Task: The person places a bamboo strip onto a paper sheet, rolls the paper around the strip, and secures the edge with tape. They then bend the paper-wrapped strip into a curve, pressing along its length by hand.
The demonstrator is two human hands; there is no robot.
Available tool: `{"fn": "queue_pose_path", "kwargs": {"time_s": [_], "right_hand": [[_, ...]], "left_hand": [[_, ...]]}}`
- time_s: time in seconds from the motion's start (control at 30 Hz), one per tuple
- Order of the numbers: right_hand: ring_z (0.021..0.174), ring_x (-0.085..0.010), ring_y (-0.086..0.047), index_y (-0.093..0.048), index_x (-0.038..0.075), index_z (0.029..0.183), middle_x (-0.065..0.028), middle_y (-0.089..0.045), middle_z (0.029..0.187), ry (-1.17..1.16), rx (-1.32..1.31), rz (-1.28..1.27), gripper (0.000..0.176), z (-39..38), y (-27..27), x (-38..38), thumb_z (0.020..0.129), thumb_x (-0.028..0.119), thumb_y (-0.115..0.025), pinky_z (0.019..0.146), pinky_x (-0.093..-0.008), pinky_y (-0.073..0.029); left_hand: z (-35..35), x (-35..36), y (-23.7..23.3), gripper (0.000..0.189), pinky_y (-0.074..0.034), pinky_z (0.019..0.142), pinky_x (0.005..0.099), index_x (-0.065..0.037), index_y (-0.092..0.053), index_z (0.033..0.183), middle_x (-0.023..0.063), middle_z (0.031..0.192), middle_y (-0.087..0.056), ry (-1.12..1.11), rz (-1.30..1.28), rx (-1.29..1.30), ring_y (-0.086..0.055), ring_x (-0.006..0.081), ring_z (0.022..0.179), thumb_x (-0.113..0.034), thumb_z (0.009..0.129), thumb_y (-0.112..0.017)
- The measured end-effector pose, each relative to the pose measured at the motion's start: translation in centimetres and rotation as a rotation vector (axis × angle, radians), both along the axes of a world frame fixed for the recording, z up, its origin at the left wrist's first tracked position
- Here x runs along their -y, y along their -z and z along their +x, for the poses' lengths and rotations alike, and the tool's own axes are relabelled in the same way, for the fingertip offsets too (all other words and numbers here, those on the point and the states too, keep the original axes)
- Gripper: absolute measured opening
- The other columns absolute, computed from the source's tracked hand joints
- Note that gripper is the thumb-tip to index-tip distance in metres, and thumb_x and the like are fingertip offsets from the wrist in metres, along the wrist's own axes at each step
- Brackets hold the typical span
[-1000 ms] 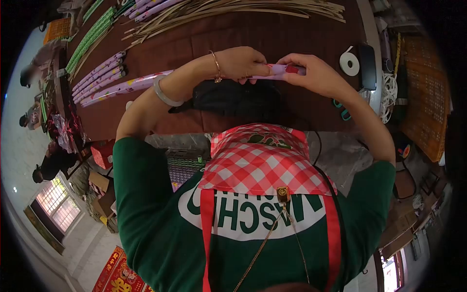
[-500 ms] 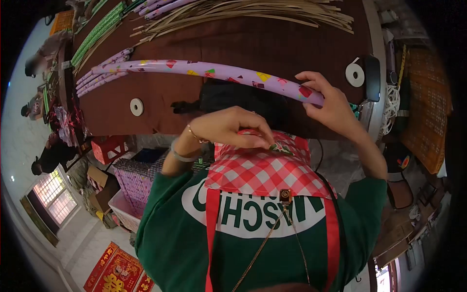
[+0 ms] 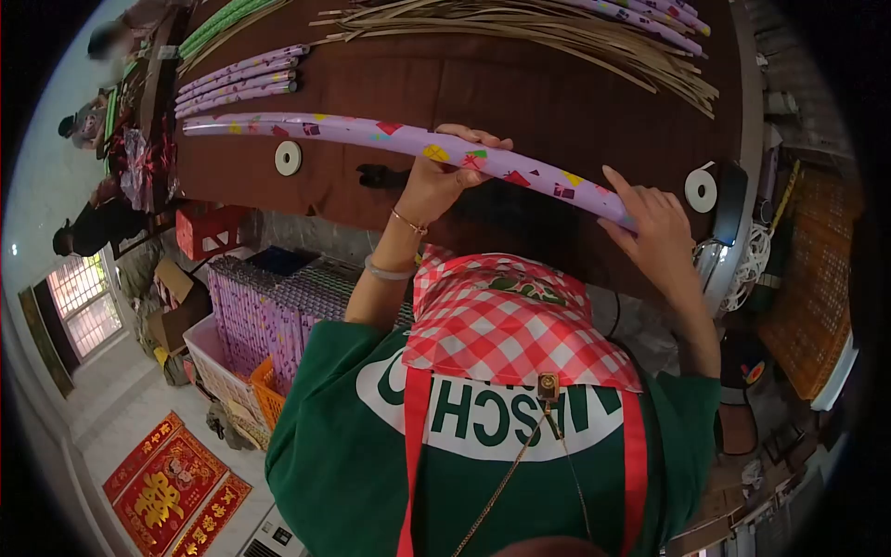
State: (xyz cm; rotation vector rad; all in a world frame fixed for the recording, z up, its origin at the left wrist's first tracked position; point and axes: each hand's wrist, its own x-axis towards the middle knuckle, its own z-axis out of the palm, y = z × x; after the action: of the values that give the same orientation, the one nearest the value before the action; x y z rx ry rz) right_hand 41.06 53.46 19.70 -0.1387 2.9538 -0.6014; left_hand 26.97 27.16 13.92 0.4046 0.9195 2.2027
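A long purple tube (image 3: 357,133) with colourful gift-like prints stretches across the brown-covered table (image 3: 390,88). My left hand (image 3: 441,181) is wrapped around its middle, fingertips showing over the far side. At the right end, my right hand (image 3: 657,227) grips the tube between thumb and fingers. Several thinner purple rolls (image 3: 246,79) lie side by side beyond the tube's left end. A white tape roll (image 3: 289,158) sits just below the tube on the left, and another tape roll (image 3: 701,189) is beside the table's right edge.
Flat tan strips (image 3: 548,46) are spread at the far side, near green rolls (image 3: 218,28). A white crate (image 3: 218,371) holding many purple rolls stands on the floor at left, by an orange basket (image 3: 266,390). Other people (image 3: 102,218) are at the far left.
My left hand has moved up from in front of the apron and closed around the tube's middle. The right hand still holds the right end. The view has shifted slightly.
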Motion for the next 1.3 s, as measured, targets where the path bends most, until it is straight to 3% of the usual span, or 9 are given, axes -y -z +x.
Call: {"fn": "queue_pose_path", "kwargs": {"time_s": [0.2, 0.43, 0.57, 0.67, 0.77, 0.93, 0.97, 1.13, 1.3], "right_hand": [[0.104, -0.0209, -0.051, -0.047, 0.005, 0.124, -0.0074, -0.053, 0.117, -0.027, -0.402, 0.138, 0.066, -2.4, 1.7, 4.3, 0.063, 0.01, -0.071, 0.091, -0.0374, -0.038], [0.11, -0.0215, -0.052, -0.052, 0.002, 0.12, -0.0113, -0.051, 0.126, -0.086, -0.613, 0.129, 0.04, -4.3, 0.7, 7.3, 0.08, 0.008, -0.052, 0.093, -0.038, -0.038], [0.11, -0.0152, -0.055, -0.061, 0.016, 0.11, -0.0011, -0.058, 0.118, -0.326, -0.801, 0.02, 0.028, -2.4, 0.3, 8.3, 0.082, 0.013, -0.055, 0.102, -0.0352, -0.03], [0.112, -0.0175, -0.053, -0.06, 0.017, 0.105, -0.0023, -0.058, 0.118, -0.103, -0.916, 0.094, 0.025, -1.6, 0.1, 8.4, 0.081, 0.024, -0.062, 0.103, -0.0371, -0.027], [0.119, -0.0216, -0.047, -0.05, 0.009, 0.121, -0.0075, -0.047, 0.131, 0.171, -0.734, 0.259, 0.05, -3.0, -2.1, 8.7, 0.077, 0.027, -0.067, 0.104, -0.0419, -0.026], [0.127, -0.0227, -0.037, -0.044, 0.005, 0.128, -0.0105, -0.041, 0.136, 0.088, -0.478, 0.35, 0.058, -6.1, -2.4, 11.3, 0.074, 0.014, -0.063, 0.106, -0.0441, -0.024], [0.128, -0.0226, -0.035, -0.043, 0.005, 0.129, -0.0107, -0.04, 0.137, 0.055, -0.488, 0.371, 0.058, -6.3, -2.1, 12.0, 0.074, 0.012, -0.061, 0.106, -0.0444, -0.023], [0.13, -0.0261, -0.032, -0.041, 0.003, 0.131, -0.0122, -0.036, 0.139, -0.116, -0.275, -0.116, 0.06, -7.9, -3.8, 15.3, 0.075, 0.013, -0.061, 0.108, -0.0458, -0.018], [0.128, -0.0233, -0.035, -0.046, 0.004, 0.127, -0.01, -0.039, 0.138, -0.135, -0.339, -0.08, 0.054, -10.3, -3.6, 18.1, 0.079, 0.023, -0.063, 0.107, -0.0454, -0.021]], "left_hand": [[2.2, -1.0, -1.2, 0.038, -0.045, 0.095, 0.0399, -0.003, -0.047, 0.108, 0.0129, 0.112, -0.055, -0.112, -0.122, -0.054, -0.051, 0.0291, 0.113, 0.008, 0.076, -0.064], [1.7, -1.3, -2.1, 0.041, -0.047, 0.093, 0.0388, -0.002, -0.045, 0.11, 0.0139, 0.116, -0.052, -0.158, -0.199, -0.121, -0.048, 0.0291, 0.117, 0.0, 0.075, -0.068], [1.0, -0.8, -3.9, 0.041, -0.045, 0.095, 0.0391, -0.004, -0.045, 0.111, 0.0118, 0.114, -0.055, -0.195, -0.087, 0.062, -0.051, 0.0277, 0.113, 0.002, 0.076, -0.066], [0.4, 0.4, -3.8, 0.042, -0.042, 0.097, 0.0436, -0.008, -0.043, 0.114, 0.0081, 0.119, -0.051, -0.165, -0.044, 0.075, -0.045, 0.0286, 0.12, -0.007, 0.08, -0.066], [-0.2, 1.2, -4.3, 0.042, -0.046, 0.095, 0.0396, -0.006, -0.045, 0.112, 0.0114, 0.115, -0.054, -0.187, 0.002, 0.112, -0.05, 0.0283, 0.114, 0.0, 0.077, -0.067], [-0.8, 2.2, -3.3, 0.039, -0.046, 0.093, 0.0372, -0.006, -0.047, 0.11, 0.0099, 0.114, -0.054, -0.133, -0.117, -0.094, -0.049, 0.0284, 0.116, -0.002, 0.077, -0.068], [-0.6, 2.3, -3.5, 0.039, -0.046, 0.088, 0.0302, -0.002, -0.047, 0.11, 0.0107, 0.111, -0.056, -0.162, -0.114, -0.127, -0.055, 0.0195, 0.105, 0.002, 0.077, -0.066], [-0.5, 4.5, -2.9, 0.044, -0.047, 0.079, 0.024, -0.001, -0.046, 0.113, 0.0063, 0.101, -0.058, -0.146, -0.303, -0.187, -0.055, 0.0093, 0.093, 0.0, 0.075, -0.069], [0.0, 5.7, -2.9, 0.027, -0.047, 0.074, 0.0274, 0.001, -0.054, 0.101, 0.0061, 0.093, -0.061, -0.184, -0.439, -0.219, -0.057, 0.0118, 0.088, 0.004, 0.075, -0.062]]}}
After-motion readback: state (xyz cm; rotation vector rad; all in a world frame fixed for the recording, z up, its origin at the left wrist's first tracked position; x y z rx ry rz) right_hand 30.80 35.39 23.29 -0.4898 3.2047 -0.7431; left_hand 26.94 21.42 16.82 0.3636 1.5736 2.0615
